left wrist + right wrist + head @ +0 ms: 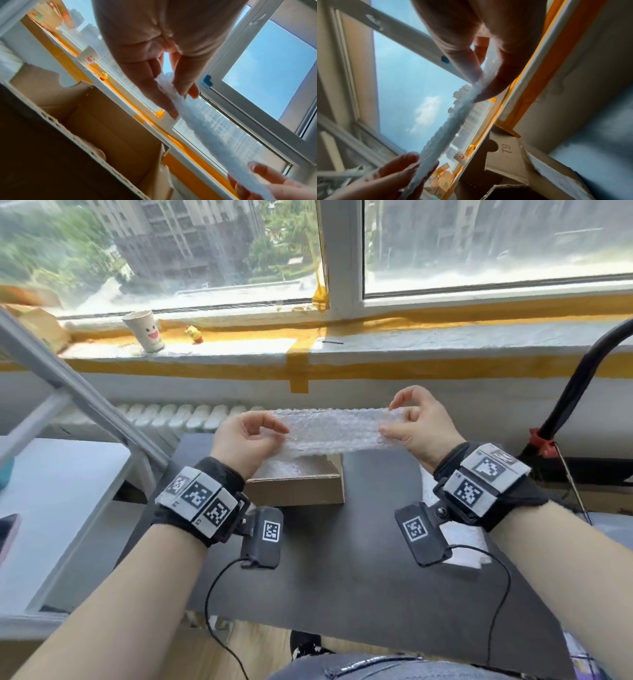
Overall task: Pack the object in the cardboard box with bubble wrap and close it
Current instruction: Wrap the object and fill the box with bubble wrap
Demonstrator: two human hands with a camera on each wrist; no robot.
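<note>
A clear sheet of bubble wrap is stretched flat in the air between both hands, just above the open brown cardboard box on the dark table. My left hand pinches its left end between thumb and fingers; the same pinch shows in the left wrist view on the bubble wrap. My right hand pinches the right end, seen edge-on as the bubble wrap in the right wrist view. More bubble wrap lies inside the box. The object itself is hidden.
A paper cup with a smiley face and a small yellow duck figure stand on the windowsill. A white shelf frame is at left, a black lamp arm at right. A white piece lies under my right wrist.
</note>
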